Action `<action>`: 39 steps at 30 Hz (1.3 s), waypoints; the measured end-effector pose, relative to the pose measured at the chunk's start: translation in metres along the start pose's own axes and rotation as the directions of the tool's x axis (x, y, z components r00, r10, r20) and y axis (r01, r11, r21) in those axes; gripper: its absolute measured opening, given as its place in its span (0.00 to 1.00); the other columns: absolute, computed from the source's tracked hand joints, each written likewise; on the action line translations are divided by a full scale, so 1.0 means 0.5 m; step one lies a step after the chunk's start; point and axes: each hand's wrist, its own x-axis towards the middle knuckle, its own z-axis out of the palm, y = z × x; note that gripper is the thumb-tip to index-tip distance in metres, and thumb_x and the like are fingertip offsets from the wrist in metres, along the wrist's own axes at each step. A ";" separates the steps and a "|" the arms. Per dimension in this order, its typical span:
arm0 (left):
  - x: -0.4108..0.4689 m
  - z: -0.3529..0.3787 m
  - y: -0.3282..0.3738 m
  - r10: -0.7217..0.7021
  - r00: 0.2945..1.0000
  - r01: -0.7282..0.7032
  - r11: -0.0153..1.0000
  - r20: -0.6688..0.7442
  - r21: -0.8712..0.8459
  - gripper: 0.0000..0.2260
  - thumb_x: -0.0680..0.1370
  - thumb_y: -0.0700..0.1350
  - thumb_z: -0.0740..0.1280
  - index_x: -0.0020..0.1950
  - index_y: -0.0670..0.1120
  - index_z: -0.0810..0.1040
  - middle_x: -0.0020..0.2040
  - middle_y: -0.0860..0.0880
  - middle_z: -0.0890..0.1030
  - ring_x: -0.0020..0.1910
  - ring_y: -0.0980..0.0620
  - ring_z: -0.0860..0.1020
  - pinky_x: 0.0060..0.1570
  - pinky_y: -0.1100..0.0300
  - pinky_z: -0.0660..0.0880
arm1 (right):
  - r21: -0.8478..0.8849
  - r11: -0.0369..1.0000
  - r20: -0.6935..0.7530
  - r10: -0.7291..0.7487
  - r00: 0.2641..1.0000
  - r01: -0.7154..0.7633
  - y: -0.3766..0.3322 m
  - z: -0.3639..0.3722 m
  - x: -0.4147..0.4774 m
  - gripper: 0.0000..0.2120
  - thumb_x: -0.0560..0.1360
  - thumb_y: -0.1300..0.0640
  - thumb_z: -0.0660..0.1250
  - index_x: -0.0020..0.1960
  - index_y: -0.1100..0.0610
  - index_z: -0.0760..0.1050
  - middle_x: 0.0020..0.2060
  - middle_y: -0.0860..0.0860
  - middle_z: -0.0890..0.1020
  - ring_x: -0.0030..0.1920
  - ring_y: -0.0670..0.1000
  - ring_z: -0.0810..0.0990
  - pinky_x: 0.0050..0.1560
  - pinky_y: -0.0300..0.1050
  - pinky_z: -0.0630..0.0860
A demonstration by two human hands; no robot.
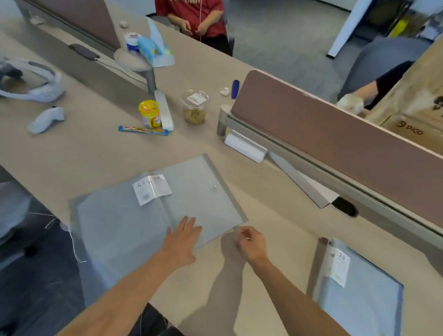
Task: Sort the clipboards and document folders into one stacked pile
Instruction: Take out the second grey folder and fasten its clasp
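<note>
A translucent grey snap folder [201, 190] lies on top of a larger grey folder [111, 226] with a white label near the desk's front edge. My left hand [183, 238] rests flat on the near edge of the top folder, fingers spread. My right hand [250, 242] pinches the top folder's near right corner between thumb and fingers. A third folder [359, 295], bluish with a white label marked 20, lies apart at the lower right of the desk.
Behind the folders stand a yellow-lidded tub [149, 114], a clear jar [195, 107], a snack stick [143, 130] and a white controller [47, 119]. A brown desk divider [331, 137] runs along the right. A person in a red shirt [194, 11] sits across.
</note>
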 end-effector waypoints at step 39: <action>-0.136 -0.046 0.065 0.257 0.937 -0.327 0.883 -0.236 -0.338 0.28 0.72 0.37 0.61 0.72 0.53 0.69 0.74 0.56 0.68 0.77 0.55 0.57 0.71 0.66 0.54 | 0.486 0.863 0.181 0.051 0.982 -0.135 -0.075 -0.135 -0.050 0.10 0.78 0.67 0.55 0.56 0.56 0.67 0.46 0.58 0.81 0.32 0.55 0.83 0.30 0.45 0.80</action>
